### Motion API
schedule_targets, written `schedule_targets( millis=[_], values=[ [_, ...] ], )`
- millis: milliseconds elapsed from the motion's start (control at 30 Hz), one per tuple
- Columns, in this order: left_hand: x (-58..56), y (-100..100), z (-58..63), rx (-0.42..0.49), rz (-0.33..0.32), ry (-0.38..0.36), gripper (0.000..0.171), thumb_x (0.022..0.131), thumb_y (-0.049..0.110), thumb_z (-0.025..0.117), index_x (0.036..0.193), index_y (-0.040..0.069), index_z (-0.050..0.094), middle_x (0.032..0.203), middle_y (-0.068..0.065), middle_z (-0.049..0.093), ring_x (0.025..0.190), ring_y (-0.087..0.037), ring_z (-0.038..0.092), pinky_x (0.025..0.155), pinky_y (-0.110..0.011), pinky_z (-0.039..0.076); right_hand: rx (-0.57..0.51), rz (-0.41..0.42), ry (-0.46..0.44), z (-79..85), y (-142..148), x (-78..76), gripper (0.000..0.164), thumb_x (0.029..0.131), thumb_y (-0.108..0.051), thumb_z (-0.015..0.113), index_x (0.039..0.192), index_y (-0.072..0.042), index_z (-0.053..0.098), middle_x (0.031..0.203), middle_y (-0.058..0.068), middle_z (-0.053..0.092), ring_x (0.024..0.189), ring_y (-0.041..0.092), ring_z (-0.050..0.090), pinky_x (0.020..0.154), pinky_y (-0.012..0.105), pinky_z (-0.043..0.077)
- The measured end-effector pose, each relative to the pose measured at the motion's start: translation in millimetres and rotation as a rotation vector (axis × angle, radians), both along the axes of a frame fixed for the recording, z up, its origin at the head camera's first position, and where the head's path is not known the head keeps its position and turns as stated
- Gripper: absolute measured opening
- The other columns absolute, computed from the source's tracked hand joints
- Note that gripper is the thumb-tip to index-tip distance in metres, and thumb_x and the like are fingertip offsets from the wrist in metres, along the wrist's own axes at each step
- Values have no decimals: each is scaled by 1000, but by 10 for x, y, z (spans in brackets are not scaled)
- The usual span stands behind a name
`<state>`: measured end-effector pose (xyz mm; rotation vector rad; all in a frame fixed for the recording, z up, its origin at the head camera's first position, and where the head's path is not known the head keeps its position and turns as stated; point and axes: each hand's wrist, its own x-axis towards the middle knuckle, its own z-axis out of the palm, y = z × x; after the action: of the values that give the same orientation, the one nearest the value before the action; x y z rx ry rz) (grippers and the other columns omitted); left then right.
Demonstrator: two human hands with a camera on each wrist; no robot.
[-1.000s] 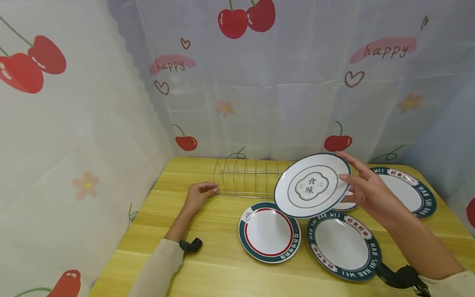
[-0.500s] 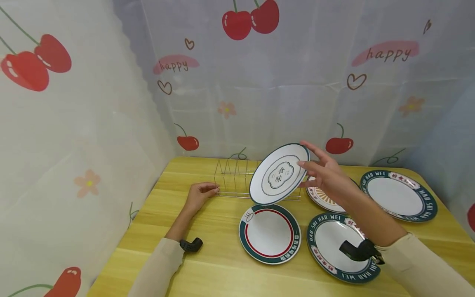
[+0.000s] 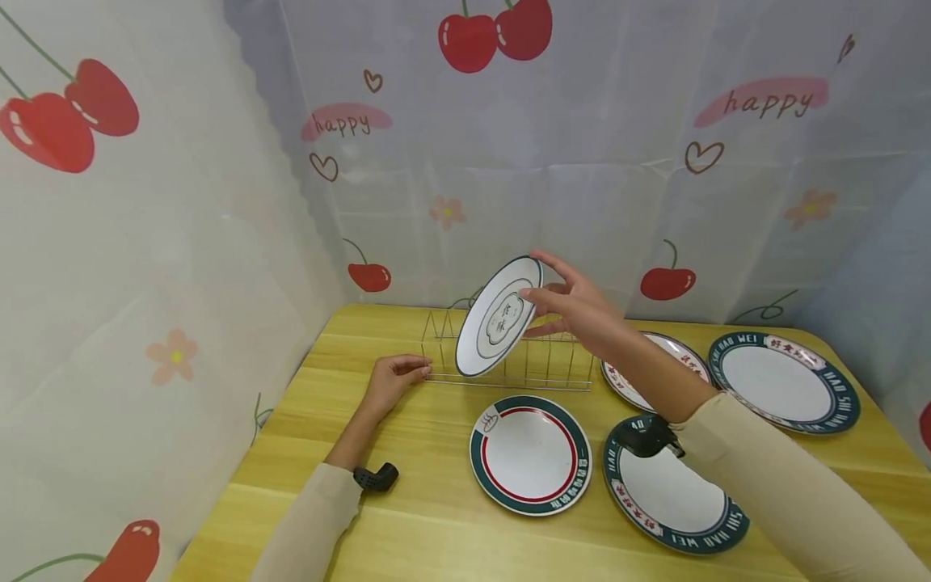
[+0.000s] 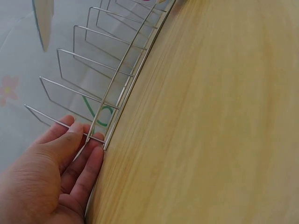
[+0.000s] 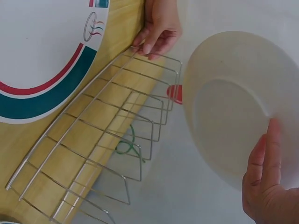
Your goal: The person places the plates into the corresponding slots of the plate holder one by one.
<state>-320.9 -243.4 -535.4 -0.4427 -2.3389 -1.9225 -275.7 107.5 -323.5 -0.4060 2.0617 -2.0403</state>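
At the left, I have the left hand [image 3: 389, 384] low by the surface [image 3: 407, 525], its thumb and fingers pinching the end wires of the wire plate rack [image 3: 509, 383]. The left arm [image 3: 351, 436] reaches forward. I'd keep this pinch firm, since such a thin rack could slide. Next along, the white plate with the dark rim [image 3: 499, 317] hangs over the rack, tilted, its printed side facing left. I see no part of it touching the wires. I'd tip it more upright, match its edge to one gap and go down slowly. The right hand [image 3: 575, 307] pinches its right side, thumb in front, fingers behind. The right arm [image 3: 771, 485] comes in over the nearer lettered plate [image 3: 672, 489], so I'd keep that sleeve high.
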Motion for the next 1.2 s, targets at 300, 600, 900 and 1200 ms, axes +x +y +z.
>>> schedule_targets(
  millis=[300, 600, 900, 1200],
  values=[
    [-10, 44, -8, 16, -8, 21, 16, 89, 5, 78, 103, -3, 78, 105, -19, 75, 88, -13, 73, 74, -27, 63, 40, 53, -13, -7, -309, -213, 77, 96, -18, 73, 159, -32, 31, 117, 31, 56, 88, 37, 68, 84, 61, 58],
    [-8, 31, 26, 11, -4, 26, 17, 90, 4, 76, 105, -4, 77, 105, -19, 75, 86, -16, 74, 73, -30, 63, 124, 67, 3, 10, -615, -372, 78, 94, -19, 75, 159, -29, 32, 106, 24, 58, 80, 34, 66, 78, 58, 61],
    [5, -20, 6, 16, 6, 2, 19, 90, 6, 77, 106, -3, 77, 107, -20, 75, 85, -17, 74, 72, -32, 64, 139, 55, -56, 57, -788, -540, 75, 95, -24, 74, 158, -32, 35, 108, 23, 56, 74, 31, 65, 76, 53, 63],
    [-16, -11, 5, 34, -8, 3, 20, 91, 5, 76, 107, -6, 76, 108, -22, 74, 87, -16, 74, 73, -29, 63, 190, 34, -30, -13, -951, -591, 74, 94, -20, 74, 158, -27, 37, 103, 22, 60, 69, 33, 60, 74, 56, 62]
  ],
)
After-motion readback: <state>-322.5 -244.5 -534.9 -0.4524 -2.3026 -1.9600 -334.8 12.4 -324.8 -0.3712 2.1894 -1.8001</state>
